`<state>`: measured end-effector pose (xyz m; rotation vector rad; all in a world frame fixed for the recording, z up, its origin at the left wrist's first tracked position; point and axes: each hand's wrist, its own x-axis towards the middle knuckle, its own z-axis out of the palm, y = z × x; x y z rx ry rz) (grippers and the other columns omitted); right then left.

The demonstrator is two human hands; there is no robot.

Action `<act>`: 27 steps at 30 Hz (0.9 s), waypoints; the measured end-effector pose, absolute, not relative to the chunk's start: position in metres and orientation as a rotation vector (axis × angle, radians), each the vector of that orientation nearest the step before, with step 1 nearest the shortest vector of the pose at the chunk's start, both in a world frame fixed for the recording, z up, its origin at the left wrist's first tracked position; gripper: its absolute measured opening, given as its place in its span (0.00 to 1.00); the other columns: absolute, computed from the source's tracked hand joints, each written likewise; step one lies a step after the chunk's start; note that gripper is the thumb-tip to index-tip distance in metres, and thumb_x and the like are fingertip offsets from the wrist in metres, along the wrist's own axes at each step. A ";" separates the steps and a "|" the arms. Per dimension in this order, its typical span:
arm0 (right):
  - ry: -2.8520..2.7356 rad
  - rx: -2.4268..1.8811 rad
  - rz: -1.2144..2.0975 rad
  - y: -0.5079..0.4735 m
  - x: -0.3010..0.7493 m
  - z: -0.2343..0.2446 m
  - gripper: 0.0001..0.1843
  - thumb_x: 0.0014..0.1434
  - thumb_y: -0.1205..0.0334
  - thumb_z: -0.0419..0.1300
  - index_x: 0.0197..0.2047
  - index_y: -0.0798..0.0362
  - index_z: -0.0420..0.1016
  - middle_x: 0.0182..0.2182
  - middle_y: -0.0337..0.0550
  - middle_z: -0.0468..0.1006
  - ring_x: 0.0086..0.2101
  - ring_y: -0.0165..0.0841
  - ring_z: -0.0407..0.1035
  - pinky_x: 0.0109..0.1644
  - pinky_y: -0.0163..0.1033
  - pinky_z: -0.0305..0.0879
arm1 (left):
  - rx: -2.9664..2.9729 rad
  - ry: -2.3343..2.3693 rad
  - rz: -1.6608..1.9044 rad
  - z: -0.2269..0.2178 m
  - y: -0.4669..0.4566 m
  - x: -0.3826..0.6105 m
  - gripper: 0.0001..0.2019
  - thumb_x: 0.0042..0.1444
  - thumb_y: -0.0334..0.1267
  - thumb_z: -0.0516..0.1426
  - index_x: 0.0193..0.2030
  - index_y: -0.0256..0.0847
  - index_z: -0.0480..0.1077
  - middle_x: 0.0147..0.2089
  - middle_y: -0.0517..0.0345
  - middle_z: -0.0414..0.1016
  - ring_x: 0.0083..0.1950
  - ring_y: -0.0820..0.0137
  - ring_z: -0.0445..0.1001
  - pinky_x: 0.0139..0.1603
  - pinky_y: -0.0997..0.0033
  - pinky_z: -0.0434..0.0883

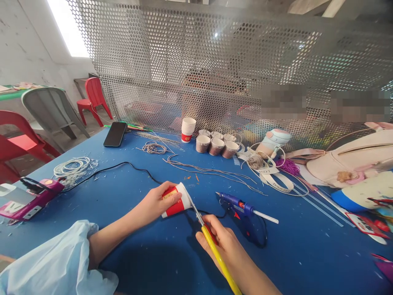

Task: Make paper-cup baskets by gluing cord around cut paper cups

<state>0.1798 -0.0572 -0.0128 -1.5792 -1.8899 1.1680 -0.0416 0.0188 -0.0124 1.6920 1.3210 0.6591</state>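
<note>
The red-and-white paper cup is tipped on its side in the left grip, fingers and thumb clamped on its wall, its mouth turned toward the right grip. That right grip is wrapped around the yellow-handled scissors, whose blades reach the cup's rim — whether they have bitten in, I cannot tell. The step in hand looks like cutting at the rim; the next move calls for a steady left hold, firm without crushing the wall, while the right works the handles. Just beyond the right grip lies a blue glue gun on the bench. Farther ahead of both grips are loose cords, then a group of wrapped cups — and, beside them, a stack of paper cups.
</note>
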 end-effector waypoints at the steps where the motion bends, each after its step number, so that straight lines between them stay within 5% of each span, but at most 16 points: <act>1: -1.888 -1.571 1.169 -0.057 0.180 -0.013 0.13 0.65 0.47 0.52 0.43 0.47 0.67 0.22 0.31 0.61 0.23 0.29 0.55 0.26 0.33 0.51 | 1.691 1.318 0.662 -0.013 0.019 -0.042 0.23 0.59 0.54 0.51 0.51 0.39 0.69 0.42 0.54 0.77 0.41 0.64 0.73 0.41 0.68 0.69; 10: -1.927 -1.599 1.232 -0.059 0.179 -0.008 0.12 0.65 0.48 0.52 0.41 0.48 0.64 0.20 0.30 0.58 0.22 0.29 0.54 0.25 0.34 0.46 | 1.693 1.332 0.667 -0.015 0.019 -0.042 0.23 0.59 0.54 0.52 0.51 0.39 0.69 0.44 0.53 0.78 0.41 0.64 0.74 0.42 0.68 0.70; 21: -1.944 -1.596 1.116 -0.058 0.178 -0.008 0.12 0.66 0.49 0.50 0.42 0.48 0.66 0.22 0.32 0.62 0.23 0.30 0.55 0.26 0.32 0.54 | 1.770 1.346 0.663 -0.012 0.013 -0.037 0.24 0.59 0.54 0.51 0.54 0.38 0.67 0.39 0.53 0.77 0.35 0.66 0.73 0.33 0.70 0.69; 27: -1.921 -1.589 1.192 -0.059 0.179 -0.008 0.15 0.66 0.46 0.50 0.41 0.48 0.66 0.19 0.31 0.59 0.20 0.29 0.56 0.22 0.32 0.48 | 1.750 1.369 0.645 -0.013 0.013 -0.036 0.23 0.58 0.53 0.52 0.53 0.40 0.67 0.35 0.55 0.76 0.34 0.65 0.73 0.32 0.70 0.69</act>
